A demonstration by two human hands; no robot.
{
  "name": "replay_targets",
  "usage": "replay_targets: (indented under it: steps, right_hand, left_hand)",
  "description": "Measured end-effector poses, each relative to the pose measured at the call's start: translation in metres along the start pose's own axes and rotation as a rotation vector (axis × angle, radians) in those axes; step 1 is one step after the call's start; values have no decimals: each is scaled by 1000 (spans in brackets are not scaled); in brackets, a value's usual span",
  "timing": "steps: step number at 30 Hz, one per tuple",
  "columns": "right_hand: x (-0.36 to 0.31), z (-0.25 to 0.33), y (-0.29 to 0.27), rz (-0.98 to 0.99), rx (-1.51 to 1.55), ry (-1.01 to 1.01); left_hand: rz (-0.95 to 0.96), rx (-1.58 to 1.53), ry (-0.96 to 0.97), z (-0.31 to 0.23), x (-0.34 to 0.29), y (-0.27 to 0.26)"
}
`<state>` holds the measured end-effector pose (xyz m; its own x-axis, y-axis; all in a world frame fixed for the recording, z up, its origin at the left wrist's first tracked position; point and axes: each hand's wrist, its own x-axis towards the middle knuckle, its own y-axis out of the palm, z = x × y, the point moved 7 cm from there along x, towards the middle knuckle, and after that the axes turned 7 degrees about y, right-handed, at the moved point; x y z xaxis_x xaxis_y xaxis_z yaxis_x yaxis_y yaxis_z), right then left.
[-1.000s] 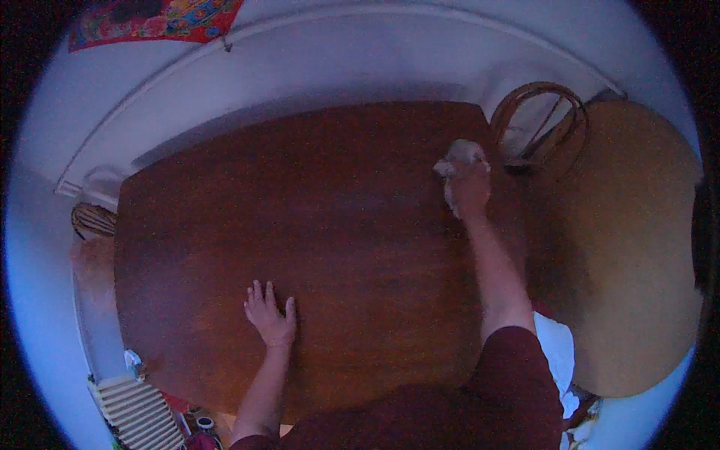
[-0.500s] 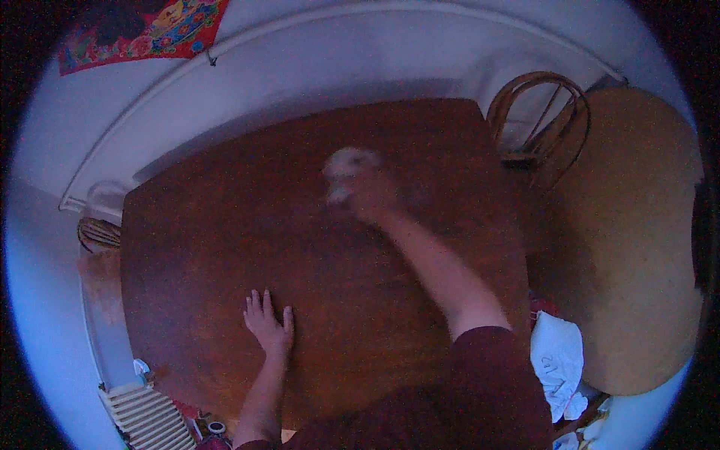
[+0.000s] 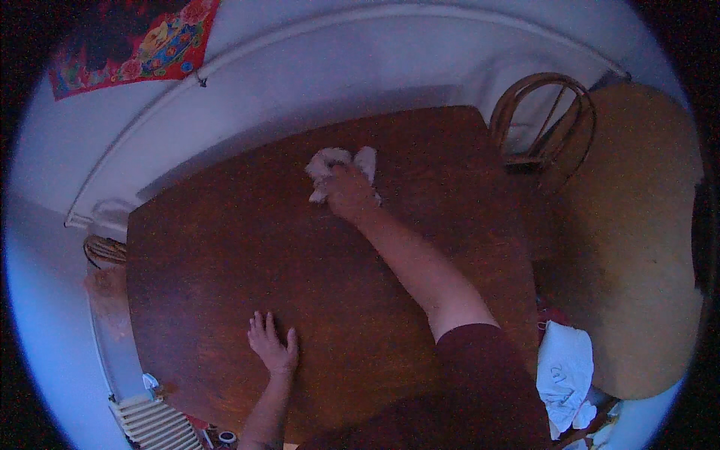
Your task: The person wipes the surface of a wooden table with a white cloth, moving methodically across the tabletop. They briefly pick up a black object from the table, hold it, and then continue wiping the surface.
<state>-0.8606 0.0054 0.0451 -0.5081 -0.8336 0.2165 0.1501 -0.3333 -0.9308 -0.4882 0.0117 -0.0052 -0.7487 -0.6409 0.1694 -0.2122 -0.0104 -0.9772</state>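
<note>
A crumpled whitish cloth [image 3: 330, 160] lies on the far middle part of a dark reddish-brown wooden table [image 3: 225, 247]. My right hand [image 3: 349, 191] is closed over it, pressing it to the tabletop with the arm stretched out. Parts of the cloth stick out past the fingers on the left and at the top. Nearer to me, my left hand [image 3: 271, 345] rests flat on the wood, fingers stretched out and thumb spread, with nothing in it.
At the right stand a wooden hoop-back chair [image 3: 544, 124] and a lighter round-edged table [image 3: 637, 225]. A white bag [image 3: 565, 371] sits by the right table edge. A slatted white rack [image 3: 157, 424] is at lower left. A pipe [image 3: 375, 11] runs along the wall.
My right hand has moved a little to the left with the cloth, across the tabletop. The left hand stays flat on the table. The whole view has shifted slightly.
</note>
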Motion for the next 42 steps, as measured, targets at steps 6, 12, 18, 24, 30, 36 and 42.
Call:
replay_targets:
  steps: [6, 12, 18, 24, 30, 36, 42]
  right_hand:
    - [3, -169, -48, -115, -115, 448]
    - [-34, -293, -100, -684, -483, 686]
    - [71, -83, -33, -498, -156, 242]
    - [58, -6, -17, -243, 452, -65]
    - [-9, -206, -86, -455, -316, 363]
    - [-15, -185, -84, -306, -271, 755]
    - [9, 0, 16, 163, 283, -189]
  left_hand:
    - [3, 2, -24, 2, 1, -4]
    - [-34, -25, 2, -13, -2, -7]
    - [-65, -15, 30, -3, -1, -13]
    - [-81, -27, 25, -13, -13, -13]
    - [-65, -24, 34, -22, -16, -12]
    - [-28, 12, -1, -25, -24, -13]
    - [-11, 24, 19, -23, -20, -4]
